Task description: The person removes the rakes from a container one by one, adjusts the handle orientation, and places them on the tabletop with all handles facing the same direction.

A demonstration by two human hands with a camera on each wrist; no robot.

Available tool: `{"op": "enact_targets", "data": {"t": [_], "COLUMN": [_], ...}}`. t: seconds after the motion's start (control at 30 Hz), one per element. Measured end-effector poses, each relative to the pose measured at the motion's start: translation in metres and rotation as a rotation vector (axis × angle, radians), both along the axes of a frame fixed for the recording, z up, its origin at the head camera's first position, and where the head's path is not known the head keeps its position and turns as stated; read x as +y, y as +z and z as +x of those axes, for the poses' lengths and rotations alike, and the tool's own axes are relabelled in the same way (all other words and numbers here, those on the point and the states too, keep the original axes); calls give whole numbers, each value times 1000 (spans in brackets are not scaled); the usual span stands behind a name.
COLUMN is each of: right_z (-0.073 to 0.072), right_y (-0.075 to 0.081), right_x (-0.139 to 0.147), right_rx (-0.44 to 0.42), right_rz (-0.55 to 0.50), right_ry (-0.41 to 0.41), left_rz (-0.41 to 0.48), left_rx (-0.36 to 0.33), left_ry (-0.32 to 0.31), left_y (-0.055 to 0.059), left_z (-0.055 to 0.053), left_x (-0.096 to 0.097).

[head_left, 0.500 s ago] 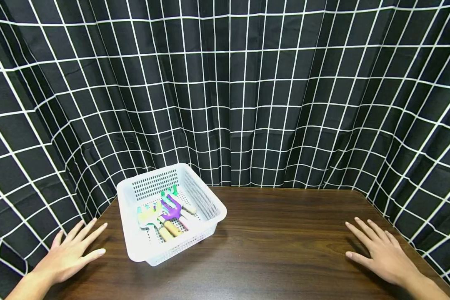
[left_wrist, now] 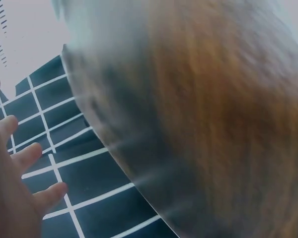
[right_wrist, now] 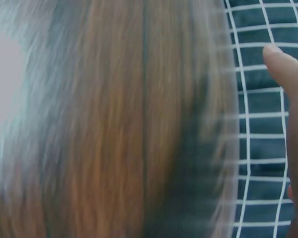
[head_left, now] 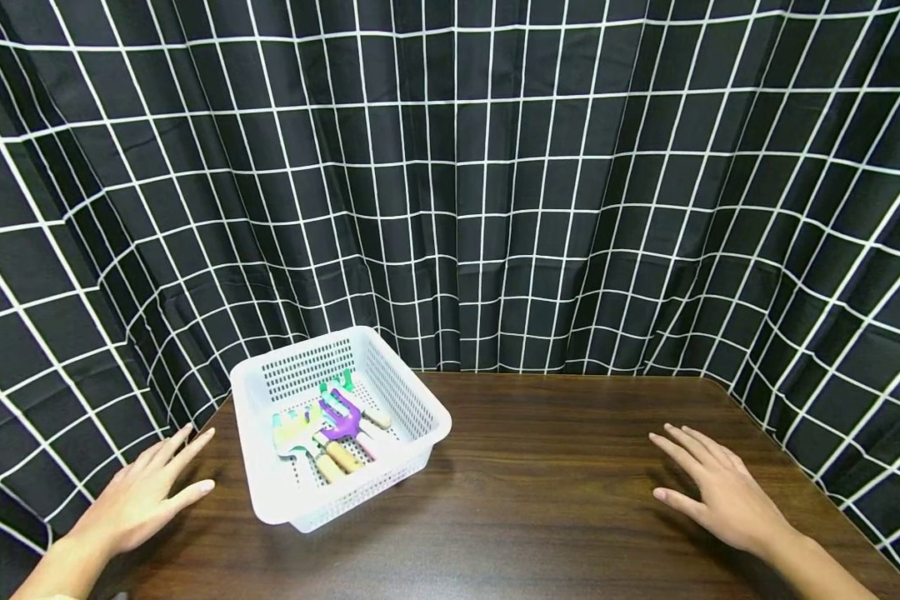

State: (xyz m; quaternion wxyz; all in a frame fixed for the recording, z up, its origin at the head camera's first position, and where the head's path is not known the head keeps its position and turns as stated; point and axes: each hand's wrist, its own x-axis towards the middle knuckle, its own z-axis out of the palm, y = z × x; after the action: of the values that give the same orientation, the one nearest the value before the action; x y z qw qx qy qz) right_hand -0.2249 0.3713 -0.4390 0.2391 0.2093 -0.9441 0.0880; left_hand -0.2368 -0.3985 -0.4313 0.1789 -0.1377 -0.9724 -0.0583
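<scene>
A white plastic basket (head_left: 367,497) stands on the left of the brown wooden table. Several small garden tools lie in it, among them a purple hand fork (head_left: 342,423), a green fork (head_left: 347,380) partly covered by others, and a pale yellow tool (head_left: 291,435); handles look wooden or pale. Left of the basket, apart from it, my left hand (head_left: 137,502) is spread with nothing in it. Far to the right, my right hand (head_left: 720,493) hovers with straight fingers, also holding nothing. The left wrist view catches the left fingers (left_wrist: 27,157); the right wrist view has the right thumb (right_wrist: 283,62).
Dark curtains (head_left: 532,192) with a white grid hang behind the table and down both sides. The brown tabletop (head_left: 540,483) stretches between the basket and my right hand. Both wrist views are blurred over the wood.
My right hand has moved left, inward over the table. My left hand has shifted slightly, its fingers a little closer together. The basket and tools stay in place.
</scene>
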Motion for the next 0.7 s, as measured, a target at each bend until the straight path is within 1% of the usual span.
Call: {"op": "enact_targets", "data": {"t": [0.1,0.23,0.43,0.6,0.7], "right_z": [-3,-7,-14,-20,-24], "right_y": [2,4,8,7,5], "right_x": [-10,-24,-42,-57,-69], "right_rx": [23,45,48,38,28], "right_rz": [-13,-33,-90,-131,-163], "right_ry": [23,50,68,100,124], "left_rz": [50,129,238,275,336], "left_rx": [-20,-45,-78,-79,-74], "left_ry": [-1,5,-6,-25,-54], "left_y": [6,10,8,6,5], "left_z": [-2,-3,-7,-12,-15], "left_x": [4,9,16,21,25]}}
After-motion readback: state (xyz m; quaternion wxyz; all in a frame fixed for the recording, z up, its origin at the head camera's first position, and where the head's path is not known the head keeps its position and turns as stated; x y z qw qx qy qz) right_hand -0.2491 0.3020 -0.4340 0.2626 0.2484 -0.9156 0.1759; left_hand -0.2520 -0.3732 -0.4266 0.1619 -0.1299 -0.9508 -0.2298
